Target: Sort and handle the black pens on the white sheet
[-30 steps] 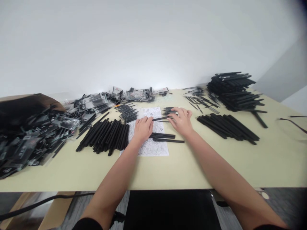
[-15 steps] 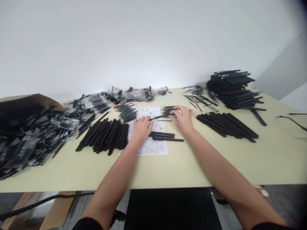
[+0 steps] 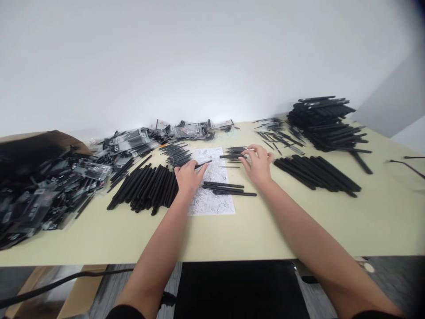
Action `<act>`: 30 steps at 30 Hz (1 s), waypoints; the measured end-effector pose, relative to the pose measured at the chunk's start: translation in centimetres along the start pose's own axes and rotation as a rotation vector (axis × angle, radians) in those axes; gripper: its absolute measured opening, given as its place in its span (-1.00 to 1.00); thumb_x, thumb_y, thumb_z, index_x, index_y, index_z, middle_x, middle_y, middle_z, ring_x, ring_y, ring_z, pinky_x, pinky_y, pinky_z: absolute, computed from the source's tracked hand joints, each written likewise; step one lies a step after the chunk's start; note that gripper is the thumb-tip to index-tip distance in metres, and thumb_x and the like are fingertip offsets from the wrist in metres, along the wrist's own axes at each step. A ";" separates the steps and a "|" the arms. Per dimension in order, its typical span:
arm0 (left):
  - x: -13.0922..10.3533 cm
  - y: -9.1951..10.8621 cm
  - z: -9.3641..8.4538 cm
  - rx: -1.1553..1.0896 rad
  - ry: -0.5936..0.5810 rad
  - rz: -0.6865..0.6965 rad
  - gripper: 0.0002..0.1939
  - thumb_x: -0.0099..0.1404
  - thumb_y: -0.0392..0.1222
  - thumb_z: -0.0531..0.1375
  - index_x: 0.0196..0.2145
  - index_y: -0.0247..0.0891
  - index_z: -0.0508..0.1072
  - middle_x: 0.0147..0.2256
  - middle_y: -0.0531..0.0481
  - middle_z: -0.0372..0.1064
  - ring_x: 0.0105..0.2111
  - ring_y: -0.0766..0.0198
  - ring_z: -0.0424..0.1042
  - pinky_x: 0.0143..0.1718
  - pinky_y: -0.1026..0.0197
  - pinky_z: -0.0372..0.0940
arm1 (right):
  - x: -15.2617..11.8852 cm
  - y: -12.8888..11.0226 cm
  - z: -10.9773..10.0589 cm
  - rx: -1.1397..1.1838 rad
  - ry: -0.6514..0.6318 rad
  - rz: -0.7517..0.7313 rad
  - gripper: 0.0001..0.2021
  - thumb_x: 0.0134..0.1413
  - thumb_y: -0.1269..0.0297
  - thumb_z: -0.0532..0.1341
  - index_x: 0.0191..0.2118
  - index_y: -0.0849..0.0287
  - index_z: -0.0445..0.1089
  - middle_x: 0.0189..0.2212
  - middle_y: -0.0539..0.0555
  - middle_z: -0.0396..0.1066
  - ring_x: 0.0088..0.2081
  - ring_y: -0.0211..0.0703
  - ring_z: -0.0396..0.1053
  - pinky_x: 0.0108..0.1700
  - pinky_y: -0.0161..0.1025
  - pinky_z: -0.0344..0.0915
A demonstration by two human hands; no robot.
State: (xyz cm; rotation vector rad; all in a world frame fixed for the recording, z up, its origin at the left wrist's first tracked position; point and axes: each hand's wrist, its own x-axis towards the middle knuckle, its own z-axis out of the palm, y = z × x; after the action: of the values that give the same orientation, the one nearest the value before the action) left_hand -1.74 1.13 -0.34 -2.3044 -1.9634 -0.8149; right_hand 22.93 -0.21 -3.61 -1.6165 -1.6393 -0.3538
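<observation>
Pinched at the fingertips of the left hand: a thin black stick, short, low over the printed sheet, long axis running left to right and tilting slightly up, free end pointing toward the right hand. Left grip closed on that stick. By far nearer the left hand, with a clear gap of sheet between its tip and the right fingers. Right grip curled, fingertips resting on a second thin black piece at the small bundle of like pieces by the sheet's far right corner; cannot tell whether pinched or only touched. Same left-to-right axis there, a little farther up the table. Just nearer than both hands, three black pens side by side across the sheet, parallel to the sticks, touching neither hand. Just left of the left hand, a close-packed row of black barrels, slanting; beyond it, a fan of thin refills. Right of the right hand, another barrel row, with a tall stack behind. Far left, a heap of packets. Against half a second ago: then one long thin stick bridging both hands over the sheet; now no bridge, hands drawn apart, left shifted toward the barrels, right toward the bundle.
</observation>
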 end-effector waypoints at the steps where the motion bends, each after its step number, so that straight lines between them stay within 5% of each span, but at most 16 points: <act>1: 0.1 -0.1 -0.1 -0.007 0.003 0.007 -0.63 0.35 0.17 0.10 -0.28 -0.19 0.44 -0.24 0.00 0.53 -0.21 0.15 0.46 -0.04 0.09 0.03 | 0.0 0.0 0.0 0.001 0.003 0.003 -0.81 0.24 0.13 0.13 -0.17 0.08 0.41 0.01 0.15 0.33 -0.09 -0.01 0.29 -0.06 -0.03 -0.09; 7: 0.2 -0.3 -0.3 0.023 0.010 0.068 -0.75 0.43 -0.06 0.00 -0.11 -0.13 0.42 -0.17 -0.03 0.47 -0.11 0.15 0.42 -0.04 0.08 0.04 | 0.0 0.2 0.0 0.002 0.037 0.045 -0.83 0.21 0.16 0.15 -0.20 0.09 0.41 0.00 0.15 0.32 -0.11 -0.01 0.27 -0.07 -0.02 -0.09; 12: 0.3 -0.4 -0.8 0.063 0.047 0.051 -0.72 0.45 -0.06 -0.03 -0.06 -0.10 0.42 -0.16 -0.04 0.47 -0.06 0.13 0.40 -0.03 0.06 0.02 | -0.1 0.3 -0.1 0.017 0.055 0.083 -0.81 0.21 0.14 0.14 -0.20 0.10 0.41 -0.02 0.16 0.32 -0.09 0.02 0.26 -0.09 -0.04 -0.10; 23: 1.4 -3.1 -2.5 0.148 0.082 -0.246 -0.60 0.35 0.17 0.07 -0.27 -0.18 0.50 -0.21 -0.10 0.52 -0.13 -0.02 0.42 0.00 -0.09 0.03 | -0.2 0.2 -0.1 0.056 0.073 0.086 -0.77 0.22 0.08 0.13 -0.22 0.10 0.42 -0.02 0.15 0.33 -0.12 -0.03 0.29 -0.10 -0.07 -0.12; 30: 1.3 -3.3 -2.7 0.233 0.101 -0.298 -0.64 0.40 0.02 -0.02 -0.19 -0.20 0.49 -0.16 -0.18 0.48 -0.11 -0.06 0.39 -0.04 -0.14 0.06 | -0.3 0.1 -0.1 0.079 0.077 0.098 -0.81 0.20 0.12 0.17 -0.22 0.10 0.43 -0.02 0.14 0.34 -0.09 -0.01 0.30 -0.06 -0.04 -0.09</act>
State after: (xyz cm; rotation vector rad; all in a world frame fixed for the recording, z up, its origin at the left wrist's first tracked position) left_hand -5.74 2.17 1.49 -1.8374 -2.2513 -0.6575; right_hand 23.00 -0.43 -3.76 -1.5982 -1.4920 -0.2938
